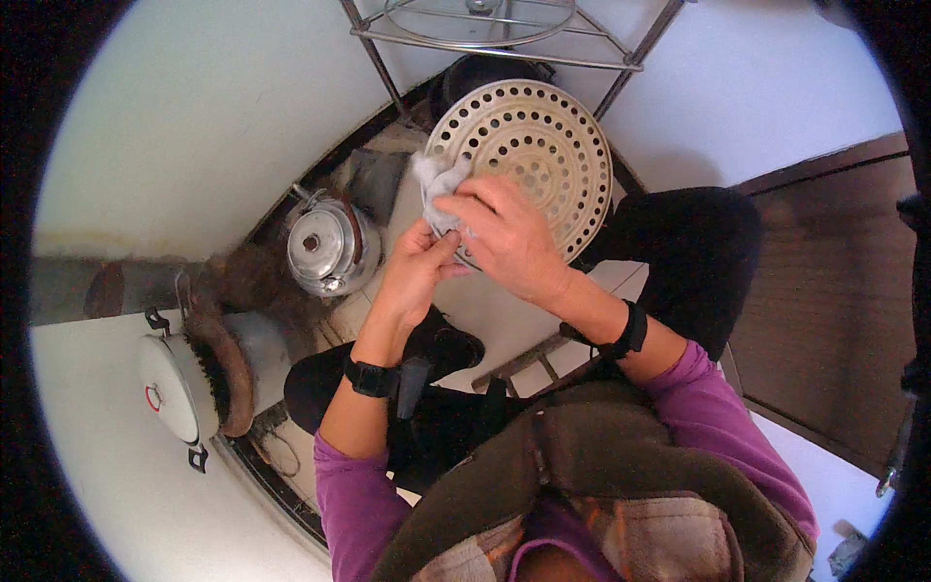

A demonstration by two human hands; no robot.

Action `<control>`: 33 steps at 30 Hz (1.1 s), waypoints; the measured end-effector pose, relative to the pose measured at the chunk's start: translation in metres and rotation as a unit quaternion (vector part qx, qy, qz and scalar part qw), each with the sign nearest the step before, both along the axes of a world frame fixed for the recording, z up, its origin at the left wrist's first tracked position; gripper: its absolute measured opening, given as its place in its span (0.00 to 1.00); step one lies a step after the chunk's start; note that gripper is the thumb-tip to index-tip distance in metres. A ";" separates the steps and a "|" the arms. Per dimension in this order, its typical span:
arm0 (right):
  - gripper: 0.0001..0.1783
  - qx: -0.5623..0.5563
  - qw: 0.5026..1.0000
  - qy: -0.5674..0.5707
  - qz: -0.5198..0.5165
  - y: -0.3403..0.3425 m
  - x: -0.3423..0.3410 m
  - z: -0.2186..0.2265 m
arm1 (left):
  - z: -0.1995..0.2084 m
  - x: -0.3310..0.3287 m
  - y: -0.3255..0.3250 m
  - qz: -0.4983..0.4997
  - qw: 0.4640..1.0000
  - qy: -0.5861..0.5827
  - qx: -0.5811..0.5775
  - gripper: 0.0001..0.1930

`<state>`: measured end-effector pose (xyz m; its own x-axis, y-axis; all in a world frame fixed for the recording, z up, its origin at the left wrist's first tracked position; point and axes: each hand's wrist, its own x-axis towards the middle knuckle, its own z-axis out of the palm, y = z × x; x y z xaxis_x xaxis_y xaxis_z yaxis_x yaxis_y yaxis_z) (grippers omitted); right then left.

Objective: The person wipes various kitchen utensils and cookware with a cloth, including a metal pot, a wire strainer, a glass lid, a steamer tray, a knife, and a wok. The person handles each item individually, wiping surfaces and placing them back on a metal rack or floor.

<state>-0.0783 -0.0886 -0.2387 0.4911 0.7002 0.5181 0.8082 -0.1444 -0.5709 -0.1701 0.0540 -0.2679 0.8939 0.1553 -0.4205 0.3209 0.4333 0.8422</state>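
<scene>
A round, pale metal steamer plate point(538, 160) with rings of holes is held up tilted in front of me. My left hand point(422, 267) is closed on its lower left rim, thumb and fingers pinching the edge. A crumpled whitish cloth point(441, 186) lies over the same edge, just above the left fingers. My right hand point(509, 233) is closed on this cloth, its fingers bent over it against the plate's left side. Part of the plate's lower left is hidden behind the right hand.
A silver kettle point(325, 247) stands on the floor to the left. Further left is a lidded pot point(167, 388) with black handles. A metal rack point(495, 45) stands at the far side, with a dark round vessel point(461, 78) beneath it. A brown panel point(824, 262) lies right.
</scene>
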 end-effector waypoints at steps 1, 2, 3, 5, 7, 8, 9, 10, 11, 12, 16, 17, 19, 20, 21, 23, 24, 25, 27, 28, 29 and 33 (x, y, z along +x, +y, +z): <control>0.22 0.032 0.998 -0.027 -0.053 -0.002 0.002 0.002 | 0.000 0.000 -0.001 -0.013 1.000 -0.027 -0.005 0.14; 0.21 0.058 0.992 -0.057 -0.095 -0.005 0.007 0.004 | 0.000 -0.001 -0.003 -0.015 0.999 -0.033 -0.008 0.14; 0.20 0.095 0.982 -0.097 -0.131 -0.008 0.015 0.006 | 0.000 -0.002 -0.004 -0.020 0.999 -0.048 -0.016 0.14; 0.18 0.135 0.964 -0.053 -0.221 -0.021 0.045 0.011 | 0.002 -0.003 -0.007 -0.021 0.999 -0.043 0.000 0.14; 0.17 0.178 0.939 -0.012 -0.294 -0.027 0.068 0.013 | 0.004 -0.005 -0.009 -0.030 0.998 -0.053 0.005 0.14; 0.17 0.162 0.942 -0.001 -0.293 -0.027 0.073 0.012 | 0.004 -0.005 -0.010 -0.035 0.997 -0.061 0.005 0.14; 0.17 0.147 0.944 0.006 -0.296 -0.025 0.076 0.011 | 0.004 -0.005 -0.010 -0.040 0.997 -0.070 0.004 0.13; 0.16 0.133 0.945 0.014 -0.300 -0.022 0.074 0.010 | 0.003 -0.005 -0.010 -0.051 0.997 -0.060 0.025 0.14; 0.16 0.125 0.957 0.006 -0.262 -0.019 0.069 0.008 | 0.002 -0.004 -0.010 -0.061 0.996 -0.051 0.046 0.14; 0.16 0.119 0.968 -0.003 -0.223 -0.014 0.060 0.006 | 0.001 -0.005 -0.009 -0.068 0.994 -0.056 0.063 0.14; 0.17 0.033 0.998 0.005 -0.050 0.001 0.019 -0.003 | -0.002 -0.006 -0.002 -0.072 0.995 -0.052 0.050 0.13; 0.17 0.020 0.999 -0.010 -0.040 0.000 0.011 -0.005 | -0.003 -0.007 0.001 -0.060 0.996 -0.062 0.031 0.13; 0.19 -0.008 0.999 -0.044 0.000 -0.005 0.000 -0.009 | -0.002 -0.007 0.007 -0.033 0.996 -0.076 0.014 0.13; 0.19 -0.020 0.999 -0.048 0.005 -0.010 -0.005 -0.011 | -0.002 -0.008 0.011 -0.018 0.997 -0.078 0.016 0.14; 0.19 -0.033 0.998 -0.051 0.012 -0.016 -0.010 -0.012 | -0.001 -0.009 0.014 0.002 0.997 -0.076 0.015 0.14; 0.18 -0.048 0.998 -0.050 0.009 -0.029 -0.012 -0.015 | 0.000 -0.009 0.017 0.022 0.995 -0.093 -0.005 0.15; 0.18 -0.051 0.998 -0.048 -0.001 -0.036 -0.010 -0.016 | 0.001 -0.008 0.019 0.029 0.994 -0.100 -0.016 0.15; 0.17 -0.054 0.997 -0.048 -0.011 -0.042 -0.006 -0.016 | 0.002 -0.008 0.019 0.037 0.993 -0.113 -0.029 0.15; 0.16 -0.052 0.996 -0.035 -0.057 -0.051 0.003 -0.020 | 0.003 -0.008 0.019 0.039 0.994 -0.105 -0.018 0.15; 0.16 -0.055 0.995 -0.031 -0.075 -0.055 0.010 -0.021 | 0.003 -0.008 0.019 0.042 0.994 -0.104 -0.015 0.15; 0.16 -0.056 0.992 -0.031 -0.106 -0.059 0.018 -0.023 | 0.003 -0.007 0.019 0.040 0.993 -0.108 -0.016 0.15; 0.14 -0.026 0.975 -0.020 -0.219 -0.067 0.060 -0.021 | 0.002 -0.003 0.020 0.066 0.994 -0.090 0.010 0.14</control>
<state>-0.0186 -0.1559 -0.2602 0.7293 0.4536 0.5122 0.6838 -0.5086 -0.5232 -0.1734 0.0741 -0.2662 0.9259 0.2824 -0.2509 0.1061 0.4433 0.8901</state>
